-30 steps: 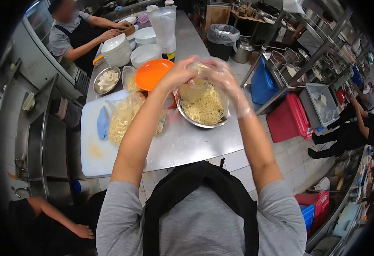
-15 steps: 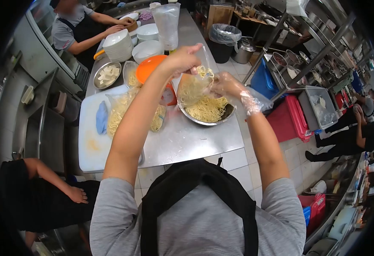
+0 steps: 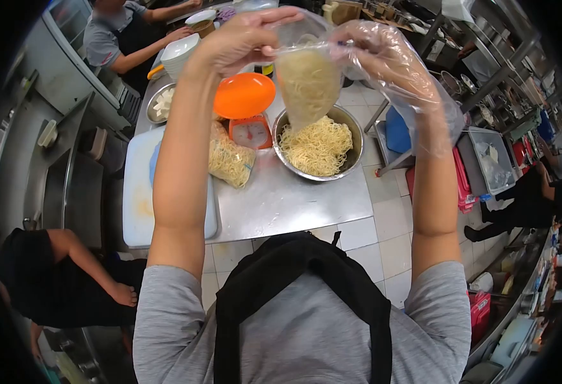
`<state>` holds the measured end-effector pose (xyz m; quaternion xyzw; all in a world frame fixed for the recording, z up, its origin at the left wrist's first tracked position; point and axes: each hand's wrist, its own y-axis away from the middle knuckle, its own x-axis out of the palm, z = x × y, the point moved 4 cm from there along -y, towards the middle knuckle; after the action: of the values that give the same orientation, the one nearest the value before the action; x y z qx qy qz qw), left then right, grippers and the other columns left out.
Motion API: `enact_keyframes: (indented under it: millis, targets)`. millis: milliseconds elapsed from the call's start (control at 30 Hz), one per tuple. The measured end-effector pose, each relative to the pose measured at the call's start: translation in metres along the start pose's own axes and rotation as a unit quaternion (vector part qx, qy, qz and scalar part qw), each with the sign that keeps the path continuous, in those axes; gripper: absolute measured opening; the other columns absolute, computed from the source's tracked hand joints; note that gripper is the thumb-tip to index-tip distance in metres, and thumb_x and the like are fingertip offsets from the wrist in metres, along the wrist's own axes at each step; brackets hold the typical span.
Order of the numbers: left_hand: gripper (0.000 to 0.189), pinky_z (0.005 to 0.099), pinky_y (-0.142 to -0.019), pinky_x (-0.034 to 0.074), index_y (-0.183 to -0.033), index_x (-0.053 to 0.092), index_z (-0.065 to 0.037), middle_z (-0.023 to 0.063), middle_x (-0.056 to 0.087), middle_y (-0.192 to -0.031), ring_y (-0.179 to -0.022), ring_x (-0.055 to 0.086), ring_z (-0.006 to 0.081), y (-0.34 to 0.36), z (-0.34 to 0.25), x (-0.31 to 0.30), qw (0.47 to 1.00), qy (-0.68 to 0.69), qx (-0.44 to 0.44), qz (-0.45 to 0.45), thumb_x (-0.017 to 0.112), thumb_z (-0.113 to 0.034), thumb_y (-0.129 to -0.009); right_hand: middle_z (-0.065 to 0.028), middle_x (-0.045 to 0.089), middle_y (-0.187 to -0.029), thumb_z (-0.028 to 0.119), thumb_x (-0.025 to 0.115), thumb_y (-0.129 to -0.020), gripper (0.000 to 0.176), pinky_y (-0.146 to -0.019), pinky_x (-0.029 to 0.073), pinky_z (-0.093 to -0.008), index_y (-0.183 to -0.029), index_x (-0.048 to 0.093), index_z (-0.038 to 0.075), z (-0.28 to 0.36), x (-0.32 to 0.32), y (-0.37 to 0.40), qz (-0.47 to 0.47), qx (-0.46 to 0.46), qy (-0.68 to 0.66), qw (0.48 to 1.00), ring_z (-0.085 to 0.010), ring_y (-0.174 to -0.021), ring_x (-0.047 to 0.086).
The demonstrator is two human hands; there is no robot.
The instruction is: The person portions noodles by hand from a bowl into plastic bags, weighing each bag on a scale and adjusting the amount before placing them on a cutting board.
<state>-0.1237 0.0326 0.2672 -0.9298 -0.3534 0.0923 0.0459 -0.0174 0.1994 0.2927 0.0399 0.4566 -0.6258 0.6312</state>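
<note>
A clear plastic bag of noodles (image 3: 308,83) hangs above a steel bowl (image 3: 356,148) that holds a heap of yellow noodles (image 3: 318,147). My left hand (image 3: 239,41) is bare and pinches the bag's upper left edge. On the other side, my right hand (image 3: 386,57), in a loose clear plastic glove, grips the bag's upper right edge. Left of the bowl stands an orange scale (image 3: 251,132) with an orange plate (image 3: 244,95) on top. Another bag of noodles (image 3: 231,160) lies beside the scale, partly behind my left forearm.
A white cutting board (image 3: 138,211) with a blue cloth lies on the steel table (image 3: 287,211). White bowls (image 3: 179,54) and a bowl of white pieces (image 3: 162,104) are at the back left. One person (image 3: 117,38) works behind; another (image 3: 69,275) is at the lower left.
Both hands have risen, bringing the bag of noodles up out of the steel bowl to hang above it. The bag is now stretched between them. The person at the back has moved an arm.
</note>
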Motion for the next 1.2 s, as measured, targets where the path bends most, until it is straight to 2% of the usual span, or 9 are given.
enact_keyframes:
  millis: [167, 267, 367, 433, 500, 567, 900, 1100, 1200]
  targets:
    - [0.063, 0.0158, -0.053, 0.048, -0.131, 0.037, -0.001, 0.002, 0.054, -0.105, -0.054, 0.045, 0.0018, -0.012, 0.041, 0.015, 0.995, -0.033, -0.084, -0.043, 0.046, 0.011, -0.07, -0.0025, 0.058, -0.071, 0.011, 0.064, -0.077, 0.012, -0.058, 0.043, -0.0242, -0.085, 0.063, 0.002, -0.063, 0.023, 0.005, -0.032, -0.087, 0.103, 0.99, -0.0082, -0.065, 0.051]
    - [0.064, 0.0175, -0.061, 0.052, -0.132, 0.035, 0.0, 0.0008, 0.054, -0.098, -0.052, 0.044, 0.0014, -0.006, 0.024, 0.028, 0.998, -0.028, -0.031, -0.046, 0.046, 0.011, -0.07, -0.0034, 0.055, -0.098, 0.013, 0.068, -0.073, 0.031, -0.063, 0.043, -0.0218, -0.1, 0.054, 0.003, -0.067, 0.029, 0.029, -0.168, 0.043, -0.194, 0.966, -0.0079, -0.073, 0.05]
    - [0.063, 0.0207, -0.065, 0.054, -0.132, 0.034, 0.002, -0.0013, 0.048, -0.081, -0.052, 0.043, 0.0021, -0.005, 0.007, 0.021, 0.997, -0.048, 0.016, -0.054, 0.048, 0.009, -0.071, -0.0061, 0.049, -0.111, 0.022, 0.073, -0.069, 0.051, -0.071, 0.046, -0.0267, -0.111, 0.048, 0.008, -0.11, 0.086, 0.071, -0.218, 0.215, -0.175, 0.936, -0.0129, -0.082, 0.053]
    - [0.063, 0.0243, -0.068, 0.055, -0.132, 0.033, 0.004, -0.0025, 0.043, -0.066, -0.054, 0.044, 0.0035, 0.0, -0.004, 0.016, 0.996, -0.068, 0.034, -0.052, 0.049, 0.009, -0.071, -0.0093, 0.048, -0.114, 0.028, 0.074, -0.065, 0.063, -0.081, 0.046, -0.035, -0.118, 0.044, 0.011, -0.111, 0.134, 0.089, 0.062, 0.197, 0.212, 0.955, -0.0231, -0.094, 0.054]
    - [0.052, 0.0212, -0.051, 0.049, -0.124, 0.042, 0.007, 0.0122, 0.056, -0.106, -0.056, 0.05, 0.0061, 0.018, -0.026, 0.01, 0.984, -0.092, 0.11, -0.105, 0.05, 0.004, -0.072, -0.0133, 0.047, -0.116, 0.031, 0.074, -0.064, 0.06, -0.087, 0.043, -0.041, -0.115, 0.048, 0.011, -0.127, 0.183, 0.123, 0.117, 0.179, 0.332, 0.919, -0.0316, -0.107, 0.049]
    - [0.069, 0.0282, -0.065, 0.053, -0.132, 0.03, 0.008, 0.0153, 0.045, -0.125, -0.064, 0.053, 0.0091, 0.016, -0.032, -0.009, 0.987, -0.138, 0.027, -0.081, 0.046, 0.008, -0.065, -0.014, 0.05, -0.115, 0.028, 0.073, -0.064, 0.054, -0.086, 0.043, -0.0402, -0.11, 0.052, 0.01, -0.135, 0.185, 0.118, 0.156, 0.217, 0.297, 0.917, -0.0311, -0.104, 0.051]
    - [0.066, 0.027, -0.065, 0.05, -0.134, 0.032, 0.001, -0.0067, 0.036, -0.06, -0.05, 0.042, 0.0046, 0.034, -0.019, -0.051, 0.994, -0.002, -0.027, -0.106, 0.045, 0.008, -0.069, -0.0123, 0.064, -0.074, 0.012, 0.07, -0.064, 0.029, -0.065, 0.047, -0.0323, -0.088, 0.06, -0.002, -0.165, 0.088, 0.072, 0.034, 0.24, -0.075, 0.967, -0.0198, -0.065, 0.059]
    - [0.063, 0.0263, -0.064, 0.05, -0.132, 0.035, 0.002, -0.0048, 0.041, -0.063, -0.051, 0.043, 0.0052, 0.03, -0.017, -0.04, 0.996, 0.014, -0.015, -0.09, 0.046, 0.008, -0.07, -0.0121, 0.065, -0.081, 0.018, 0.071, -0.067, 0.03, -0.069, 0.048, -0.0328, -0.091, 0.063, 0.002, -0.168, 0.112, 0.1, 0.085, 0.322, 0.081, 0.94, -0.0218, -0.076, 0.062]
    - [0.062, 0.0238, -0.07, 0.054, -0.132, 0.033, 0.004, -0.0038, 0.042, -0.066, -0.052, 0.042, 0.0018, 0.015, -0.006, -0.037, 0.998, -0.016, 0.033, -0.049, 0.05, 0.005, -0.072, -0.0102, 0.063, -0.087, 0.014, 0.069, -0.071, 0.029, -0.075, 0.046, -0.032, -0.097, 0.06, 0.007, -0.169, 0.152, 0.116, 0.166, 0.088, 0.269, 0.945, -0.0257, -0.083, 0.059]
